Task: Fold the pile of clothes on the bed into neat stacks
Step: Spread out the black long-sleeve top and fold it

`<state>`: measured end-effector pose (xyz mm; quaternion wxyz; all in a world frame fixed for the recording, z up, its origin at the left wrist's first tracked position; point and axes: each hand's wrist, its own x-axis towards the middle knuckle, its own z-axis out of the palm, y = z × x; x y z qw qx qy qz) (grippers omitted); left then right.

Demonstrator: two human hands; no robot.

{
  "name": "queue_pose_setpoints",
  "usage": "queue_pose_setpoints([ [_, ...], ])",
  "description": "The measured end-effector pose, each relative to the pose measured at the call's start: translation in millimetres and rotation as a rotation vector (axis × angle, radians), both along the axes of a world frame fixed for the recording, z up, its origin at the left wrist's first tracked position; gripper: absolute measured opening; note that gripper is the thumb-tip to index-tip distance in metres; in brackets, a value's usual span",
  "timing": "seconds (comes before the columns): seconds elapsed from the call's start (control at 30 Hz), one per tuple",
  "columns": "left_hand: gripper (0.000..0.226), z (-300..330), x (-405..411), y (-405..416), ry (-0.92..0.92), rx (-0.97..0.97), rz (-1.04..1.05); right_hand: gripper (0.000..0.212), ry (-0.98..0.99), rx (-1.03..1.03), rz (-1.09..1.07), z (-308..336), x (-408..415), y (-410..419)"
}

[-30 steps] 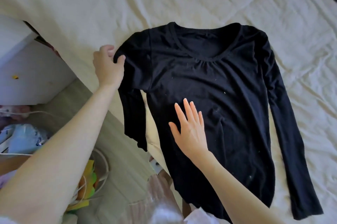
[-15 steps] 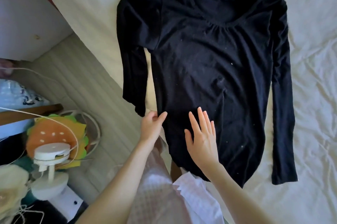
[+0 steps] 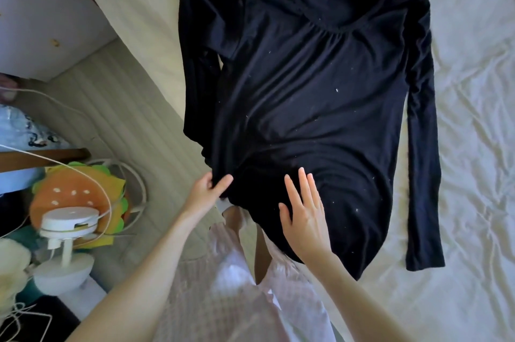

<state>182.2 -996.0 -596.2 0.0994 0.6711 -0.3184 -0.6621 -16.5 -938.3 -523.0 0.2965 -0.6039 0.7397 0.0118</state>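
Over on the floor side the white lamp [image 3: 65,226] and the burger-looking cushion [image 3: 75,197] are just sitting there, not part of this. The left hand [image 3: 207,192] is now pinching the near left edge of the black long-sleeve top [image 3: 306,107] between thumb and fingers — half a second ago it was only reaching in beside that edge, and a second ago it was way up at the shoulder. The left sleeve is now lying in against the body and the fabric is bunching where it's being pulled. The right hand [image 3: 305,216] is still pressing flat on the lower body, fingers straight. The top is lying spread on the bed [image 3: 459,160] — looks like the first side fold is starting.
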Motion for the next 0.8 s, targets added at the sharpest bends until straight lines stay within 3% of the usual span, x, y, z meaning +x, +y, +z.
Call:
queue_pose_setpoints([
  [0.13,0.010,-16,5,33,-0.052,0.073,-0.067,0.052,0.027,-0.081,-0.033,2,-4,13],
  [0.33,0.018,-8,32,55,-0.385,-0.062,-0.071,0.045,0.107,-0.075,-0.127,9,-34,47],
  [0.57,0.015,10,4,66,-0.495,-0.123,-0.075,0.043,0.144,0.061,-0.743,6,-104,74],
  [0.7,0.021,12,3,75,-0.571,-0.118,-0.063,0.034,-0.122,0.232,-1.017,-7,-136,85],
  [0.8,0.039,22,-12,85,-0.597,-0.148,-0.091,0.027,-0.394,0.293,-1.202,-15,-143,97],
])
